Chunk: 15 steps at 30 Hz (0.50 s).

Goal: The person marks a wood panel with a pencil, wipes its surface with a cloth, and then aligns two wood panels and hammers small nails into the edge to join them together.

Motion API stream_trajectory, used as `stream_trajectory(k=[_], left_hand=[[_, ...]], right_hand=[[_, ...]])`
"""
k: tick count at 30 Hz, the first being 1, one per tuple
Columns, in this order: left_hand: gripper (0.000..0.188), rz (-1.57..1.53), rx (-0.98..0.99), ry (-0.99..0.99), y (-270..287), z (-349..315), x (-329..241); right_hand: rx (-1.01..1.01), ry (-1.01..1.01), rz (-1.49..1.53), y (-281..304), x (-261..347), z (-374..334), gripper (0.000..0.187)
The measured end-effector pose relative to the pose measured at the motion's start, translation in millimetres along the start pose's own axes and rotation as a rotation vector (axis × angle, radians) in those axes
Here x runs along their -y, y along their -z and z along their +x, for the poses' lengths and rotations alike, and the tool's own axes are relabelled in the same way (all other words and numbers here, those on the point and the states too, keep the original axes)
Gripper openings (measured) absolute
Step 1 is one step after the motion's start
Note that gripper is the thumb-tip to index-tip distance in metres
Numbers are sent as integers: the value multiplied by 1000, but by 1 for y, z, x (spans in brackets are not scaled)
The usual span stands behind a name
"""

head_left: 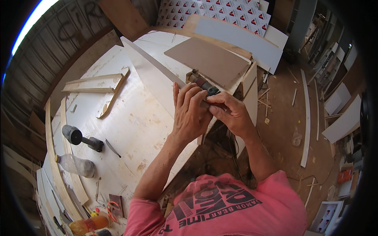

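A long white board [143, 67] stands on its edge on the worktable, running from the far left toward me. My left hand [190, 108] is closed over its near end, the fingers bent across the top edge and the thumb hidden. Right beside it, my right hand [233, 114] is pinched at the same end; what lies between its fingertips is too small to make out. Just beyond my fingers, a dark power tool [201, 82] with a reddish-brown body lies near a flat brown panel [208, 59].
The white worktable [122, 137] carries a wooden frame piece [94, 82], a grey cordless tool [82, 137], a curved blade-like strip [113, 148], a clear bottle [76, 165], an orange bottle [89, 225] and orange-handled scissors [114, 210]. Long white strips [306, 118] and offcuts litter the floor at right.
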State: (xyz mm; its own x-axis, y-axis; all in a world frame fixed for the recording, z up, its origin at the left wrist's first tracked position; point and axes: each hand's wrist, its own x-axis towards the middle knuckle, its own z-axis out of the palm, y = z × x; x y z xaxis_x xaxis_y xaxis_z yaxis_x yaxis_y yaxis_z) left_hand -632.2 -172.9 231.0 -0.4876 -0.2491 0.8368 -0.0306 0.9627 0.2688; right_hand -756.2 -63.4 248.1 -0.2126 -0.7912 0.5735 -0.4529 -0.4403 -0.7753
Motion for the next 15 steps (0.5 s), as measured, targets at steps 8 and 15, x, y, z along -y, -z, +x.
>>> stream_trajectory(k=[8,15], left_hand=[[55,19,54,-8,4,3,2],[52,17,272,-19,20,11,0]], right_hand=[[22,143,-196,4,2,6,18],[-26,214,-188,5,-8,0,18]])
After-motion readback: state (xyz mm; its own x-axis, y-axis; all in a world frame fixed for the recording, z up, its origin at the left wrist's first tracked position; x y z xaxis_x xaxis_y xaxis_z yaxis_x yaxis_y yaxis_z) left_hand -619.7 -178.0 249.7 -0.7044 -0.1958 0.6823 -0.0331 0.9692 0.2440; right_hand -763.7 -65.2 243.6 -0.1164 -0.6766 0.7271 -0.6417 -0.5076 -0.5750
